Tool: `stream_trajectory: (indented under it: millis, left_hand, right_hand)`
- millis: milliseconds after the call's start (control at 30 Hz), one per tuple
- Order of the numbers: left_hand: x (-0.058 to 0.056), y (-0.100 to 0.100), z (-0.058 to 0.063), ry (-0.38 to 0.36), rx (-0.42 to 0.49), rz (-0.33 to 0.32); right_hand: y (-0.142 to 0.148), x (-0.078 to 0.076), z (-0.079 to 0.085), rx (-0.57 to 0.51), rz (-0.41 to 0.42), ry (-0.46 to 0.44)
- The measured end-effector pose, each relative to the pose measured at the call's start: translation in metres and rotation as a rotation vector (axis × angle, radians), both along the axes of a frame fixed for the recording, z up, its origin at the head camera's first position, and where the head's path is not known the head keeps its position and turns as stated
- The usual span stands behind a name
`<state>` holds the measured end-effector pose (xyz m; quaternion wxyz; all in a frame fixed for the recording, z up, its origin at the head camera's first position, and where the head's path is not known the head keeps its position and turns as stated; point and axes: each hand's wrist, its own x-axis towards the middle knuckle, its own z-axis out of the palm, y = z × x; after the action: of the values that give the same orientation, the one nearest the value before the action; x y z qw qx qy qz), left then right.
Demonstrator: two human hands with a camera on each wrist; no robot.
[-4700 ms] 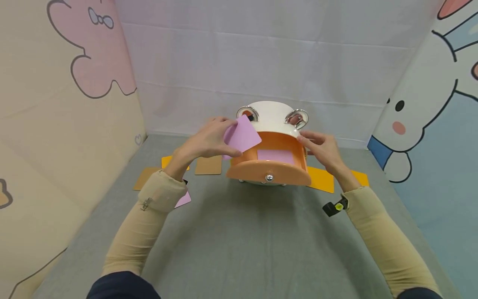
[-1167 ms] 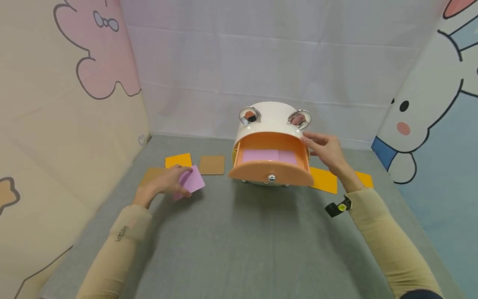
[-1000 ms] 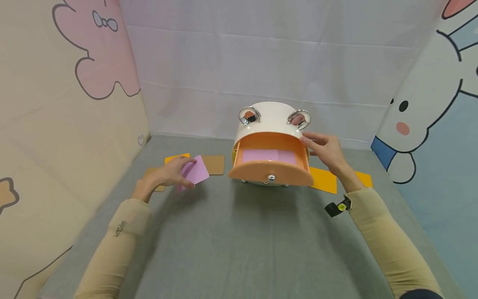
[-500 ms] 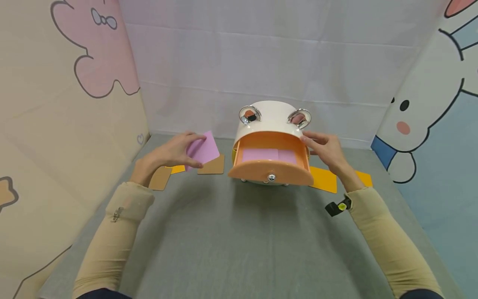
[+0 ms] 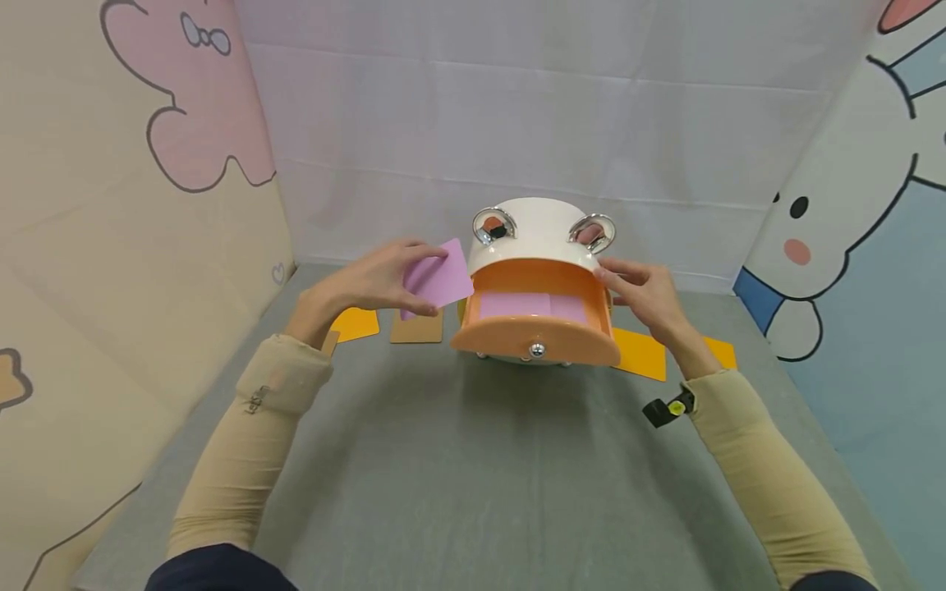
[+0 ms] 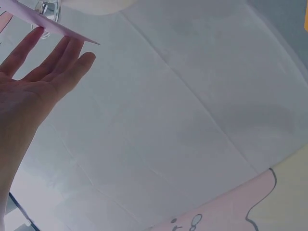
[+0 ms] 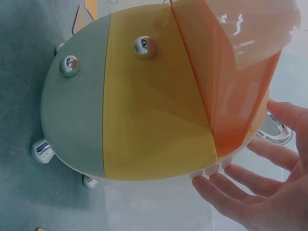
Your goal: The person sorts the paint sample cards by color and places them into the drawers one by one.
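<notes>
In the head view my left hand [image 5: 388, 275] pinches a lilac card [image 5: 445, 279] between thumb and fingers, raised just left of the white mini drawer cabinet [image 5: 543, 226]. The left wrist view catches that card [image 6: 50, 21] edge-on against the fingertips. The cabinet's orange top drawer [image 5: 510, 338] is pulled out; two lilac cards [image 5: 513, 304] lie side by side in it. My right hand [image 5: 641, 297] rests on the cabinet's right side. In the right wrist view, its extended fingertips touch the wall below the orange drawer, above a yellow drawer [image 7: 154, 110] and a green drawer [image 7: 77, 115].
A tan card [image 5: 416, 328] and a yellow-orange card [image 5: 356, 324] lie left of the cabinet, with another tan card partly behind my left wrist. Yellow-orange cards [image 5: 640, 355] lie to its right. Printed cloth walls flank the grey table [image 5: 473, 492].
Earlier, my left hand brought one lilac card to the drawer, where two now lie. It then lifted another from the table's left and carried it up and rightward. My right hand stayed put.
</notes>
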<state>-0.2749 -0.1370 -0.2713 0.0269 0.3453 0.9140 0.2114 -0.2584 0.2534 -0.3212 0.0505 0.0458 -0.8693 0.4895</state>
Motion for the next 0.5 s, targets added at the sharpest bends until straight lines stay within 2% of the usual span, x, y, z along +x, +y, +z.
stream_trajectory:
  millis: [300,500]
  left_hand:
    - [-0.002,0.025,0.013,0.026,-0.017,-0.064]
    - [-0.004,0.044,0.021,0.032,-0.023,-0.102]
  right_hand:
    - [0.001,0.001,-0.001,0.0,0.022,0.019]
    - [0.001,0.0,-0.001,-0.008,0.009,0.008]
